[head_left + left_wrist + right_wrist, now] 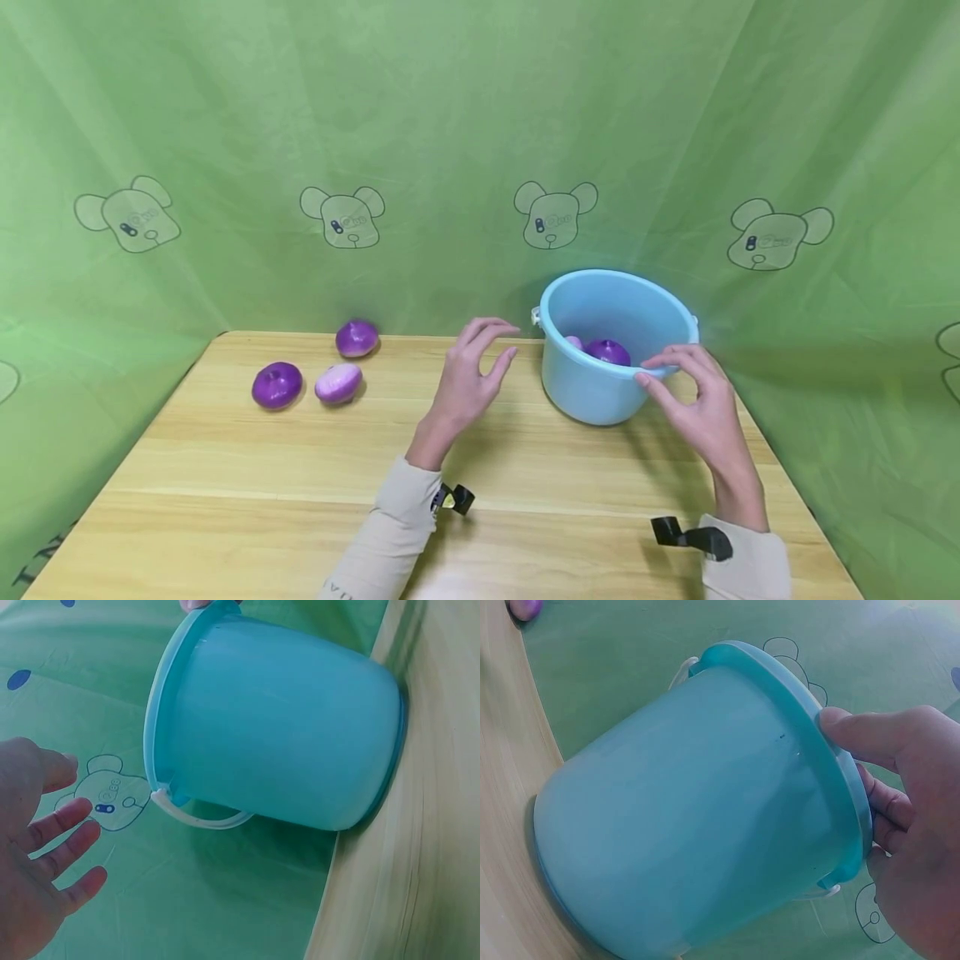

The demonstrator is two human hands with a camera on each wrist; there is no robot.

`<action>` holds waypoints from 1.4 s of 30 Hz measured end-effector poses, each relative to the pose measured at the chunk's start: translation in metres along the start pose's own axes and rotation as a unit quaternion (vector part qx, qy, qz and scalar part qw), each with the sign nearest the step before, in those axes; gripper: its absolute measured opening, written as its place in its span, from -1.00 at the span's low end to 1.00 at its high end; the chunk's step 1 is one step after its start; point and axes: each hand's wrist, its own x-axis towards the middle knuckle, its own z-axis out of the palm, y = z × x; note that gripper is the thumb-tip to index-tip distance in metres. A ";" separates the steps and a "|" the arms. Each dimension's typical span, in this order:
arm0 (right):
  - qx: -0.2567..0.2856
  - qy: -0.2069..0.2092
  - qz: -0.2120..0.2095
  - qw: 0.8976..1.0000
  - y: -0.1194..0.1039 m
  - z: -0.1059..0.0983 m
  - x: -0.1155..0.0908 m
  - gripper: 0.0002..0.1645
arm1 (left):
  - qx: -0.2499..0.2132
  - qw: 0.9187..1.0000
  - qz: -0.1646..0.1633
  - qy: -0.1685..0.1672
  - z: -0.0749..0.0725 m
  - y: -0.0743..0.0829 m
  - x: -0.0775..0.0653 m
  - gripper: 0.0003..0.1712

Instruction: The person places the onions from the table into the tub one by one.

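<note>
A light blue bucket (588, 392) stands on the table's right side with its white handle (210, 823) hanging down behind it. My right hand (701, 408) pinches the front right of its rim, thumb outside and fingers inside, as the right wrist view also shows (922, 780). Inside lies a purple onion (609, 352), with a paler piece partly hidden beside it. My left hand (467, 375) hovers left of the bucket, fingers loosely bent and apart from it, holding nothing. On the left lie two purple onions (277, 385) and a pale-faced onion half (338, 383).
The wooden table (300, 483) ends at the back against a green curtain (450, 125) printed with bear heads. More of the curtain hangs at both sides. Each sleeve carries a black wrist strap (693, 538).
</note>
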 end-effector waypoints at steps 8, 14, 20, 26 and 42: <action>0.002 0.001 -0.003 1.000 0.000 0.000 0.001 -0.76 | 0.001 1.000 -0.005 0.013 -0.008 -0.004 0.001 -0.72; 0.001 0.000 0.000 1.000 0.000 0.000 0.000 -0.77 | 0.002 1.000 -0.020 0.018 -0.012 -0.006 0.001 -0.71; 0.003 0.001 -0.003 1.000 0.000 0.000 0.000 -0.76 | 0.005 0.999 -0.030 0.021 -0.015 -0.009 0.000 -0.72; 0.002 0.002 -0.002 1.000 0.000 0.000 0.000 -0.76 | 0.003 0.999 -0.035 0.029 -0.019 -0.012 0.001 -0.72; 0.003 -0.001 0.002 1.000 -0.001 0.000 0.000 -0.76 | 0.006 0.998 -0.045 0.051 -0.028 -0.018 0.001 -0.73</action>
